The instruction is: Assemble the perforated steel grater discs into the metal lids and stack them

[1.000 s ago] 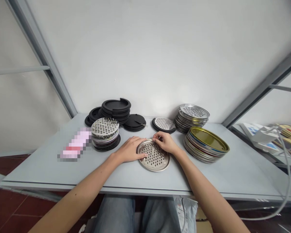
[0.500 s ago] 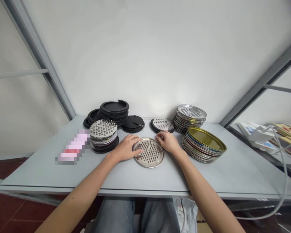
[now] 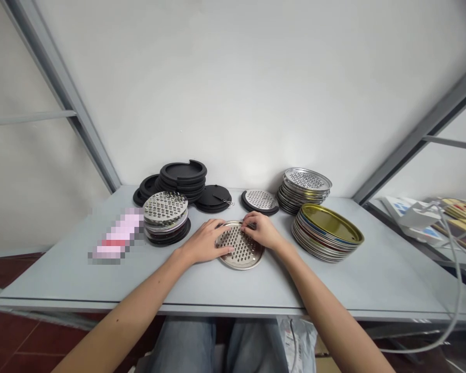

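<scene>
A round metal grater (image 3: 241, 254), perforated in the middle and edged by a raised rim, lies flat on the table in front of me. My left hand (image 3: 206, 242) holds it by its left side, thumb over the perforated face and fingers along the far left rim. Over its far right part is my right hand (image 3: 261, 230), fingers bent and tips drawn together at the surface. Whatever may be between those tips is too small to make out.
Perforated discs (image 3: 165, 207) are stacked at left, with black rings (image 3: 183, 171) behind. A black disc (image 3: 213, 198) and a black-edged perforated disc (image 3: 260, 199) lie at the back. Rimmed graters (image 3: 307, 180) and gold-topped lids (image 3: 330, 223) are stacked at right.
My right hand has moved left from beside the rim to over the grater's face. My left thumb lies slightly farther in and lower; the grater has barely shifted.
</scene>
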A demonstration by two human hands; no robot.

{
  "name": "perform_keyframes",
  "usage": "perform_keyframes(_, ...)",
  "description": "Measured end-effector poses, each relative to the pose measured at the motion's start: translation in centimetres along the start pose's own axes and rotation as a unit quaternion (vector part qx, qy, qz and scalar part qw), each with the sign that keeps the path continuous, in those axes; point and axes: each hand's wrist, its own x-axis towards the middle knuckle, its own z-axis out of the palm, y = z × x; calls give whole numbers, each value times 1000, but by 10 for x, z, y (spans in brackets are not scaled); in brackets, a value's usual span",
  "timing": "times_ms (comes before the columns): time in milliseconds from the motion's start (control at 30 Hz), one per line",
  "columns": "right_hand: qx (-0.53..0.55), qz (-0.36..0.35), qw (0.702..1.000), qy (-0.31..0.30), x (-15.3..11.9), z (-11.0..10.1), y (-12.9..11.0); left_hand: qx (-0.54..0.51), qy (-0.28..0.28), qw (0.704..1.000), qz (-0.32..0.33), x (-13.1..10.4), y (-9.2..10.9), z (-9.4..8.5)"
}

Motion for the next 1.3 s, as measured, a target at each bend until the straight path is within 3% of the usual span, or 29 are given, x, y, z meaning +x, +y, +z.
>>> perform_keyframes(267,-16,27,999,-11,2,3,-7,9,-1,1000,13,0,1,1)
perform_keyframes(600,-22,20,999,41,2,5,-11,10,1,1000,-16,0,3,3)
perform_keyframes(867,-57,33,998,26,0,0,-16,11,0,1000,-13,0,3,2)
perform_keyframes(1067,62,75,994,44,0,-2,-16,8,-7,1000,-5,0,4,0)
perform_keyframes(1300,217,156,963,34,2,-1,-6,-12,-22,1000,-5,0,6,-3)
